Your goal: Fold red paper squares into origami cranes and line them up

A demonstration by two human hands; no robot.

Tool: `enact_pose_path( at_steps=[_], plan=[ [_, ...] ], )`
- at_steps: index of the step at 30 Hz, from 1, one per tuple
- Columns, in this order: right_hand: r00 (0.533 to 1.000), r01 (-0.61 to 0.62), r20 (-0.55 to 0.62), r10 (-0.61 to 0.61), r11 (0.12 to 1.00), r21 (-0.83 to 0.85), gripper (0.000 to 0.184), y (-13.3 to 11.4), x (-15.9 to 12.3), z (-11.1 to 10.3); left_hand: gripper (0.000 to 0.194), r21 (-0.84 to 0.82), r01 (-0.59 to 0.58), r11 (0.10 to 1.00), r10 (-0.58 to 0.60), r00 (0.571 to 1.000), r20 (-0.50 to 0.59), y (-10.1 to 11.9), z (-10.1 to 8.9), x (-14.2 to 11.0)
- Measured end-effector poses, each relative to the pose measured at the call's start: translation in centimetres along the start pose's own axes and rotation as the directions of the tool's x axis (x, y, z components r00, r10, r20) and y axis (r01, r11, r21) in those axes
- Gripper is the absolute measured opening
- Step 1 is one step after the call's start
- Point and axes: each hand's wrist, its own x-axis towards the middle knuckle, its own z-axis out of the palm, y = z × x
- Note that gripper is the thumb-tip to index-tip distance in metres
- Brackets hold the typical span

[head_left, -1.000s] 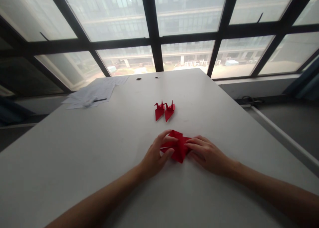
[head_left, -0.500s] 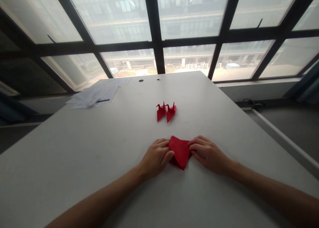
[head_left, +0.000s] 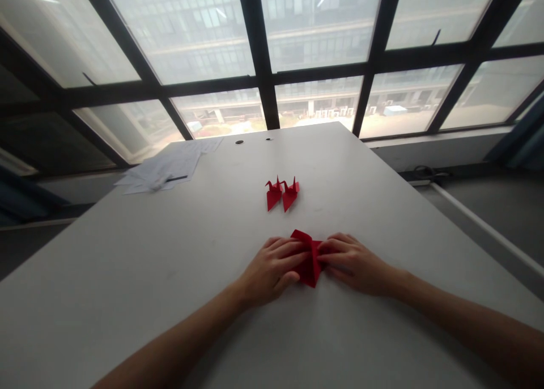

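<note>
A folded piece of red paper point(head_left: 309, 267) lies on the white table point(head_left: 170, 264) between my two hands. My left hand point(head_left: 272, 267) rests over its left half, fingers stretched across the paper and pressing it flat. My right hand point(head_left: 351, 261) presses the right side with its fingertips held together on the paper's edge. Part of the paper is hidden under my fingers. Farther back on the table stand two finished red paper cranes point(head_left: 281, 193), side by side and touching.
A loose pile of white sheets point(head_left: 164, 165) with a dark pen lies at the table's far left corner. Two small round holes point(head_left: 253, 140) sit near the far edge. Big dark-framed windows point(head_left: 263, 66) rise behind the table.
My left fingers have slid rightward over the red paper, folding its left side in, so it looks narrower. The right hand stays on the right edge.
</note>
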Motion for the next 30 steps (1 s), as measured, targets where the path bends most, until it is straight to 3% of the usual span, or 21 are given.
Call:
enact_pose_path(
  at_steps=[8,15,19,26,30],
  plan=[
    [0.999,0.04,0.005,-0.04,0.999,0.018,0.023,0.0,-0.1,0.1,0.036,0.177,-0.106,0.978,0.097,0.994,0.058,1.4,-0.3,0.1],
    [1.0,0.018,0.024,-0.018,1.0,-0.015,0.022,0.6,-0.3,0.7,0.052,0.221,-0.133,0.966,0.12,0.99,0.071,2.2,-0.4,0.5],
    [0.999,0.033,0.014,-0.033,0.999,-0.03,0.021,0.6,-0.3,0.7,0.026,0.258,-0.116,0.959,0.101,0.992,0.068,2.3,0.2,0.5],
    [1.0,0.026,0.006,-0.026,0.998,-0.05,0.016,0.5,-0.3,0.8,0.03,0.163,-0.082,0.983,0.08,0.997,0.018,2.1,1.3,0.4],
    [1.0,0.025,0.009,-0.025,0.998,-0.056,0.018,0.4,-0.3,0.8,0.018,0.085,-0.034,0.996,0.038,0.998,-0.046,1.5,1.9,0.4]
  ],
)
